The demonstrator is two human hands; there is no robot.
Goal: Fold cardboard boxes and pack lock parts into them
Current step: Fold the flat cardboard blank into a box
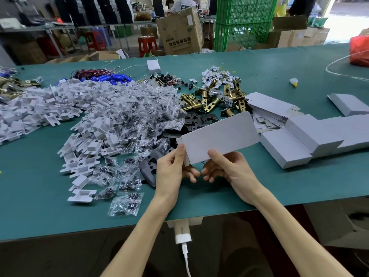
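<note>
I hold a flat white cardboard box blank (219, 136) above the green table (299, 186), tilted up to the right. My left hand (173, 168) pinches its near left corner, thumb on top. My right hand (227, 168) grips its near edge, thumb on top and fingers curled underneath. Several folded white boxes (303, 140) lie in a row to the right. A stack of flat box blanks (267, 110) sits behind them. Brass latch bolts (215, 100), black plates (197, 120), bagged screws (139, 116) and white plastic inserts (83, 140) lie in heaps on the left and centre.
Blue cylinders and wire bundles (103, 76) lie at the back of the table, with a small white box (153, 66). A red bag (359, 50) sits at the far right. A charger plug (182, 234) hangs under the table's front edge. Green crates (243, 21) and cartons stand behind.
</note>
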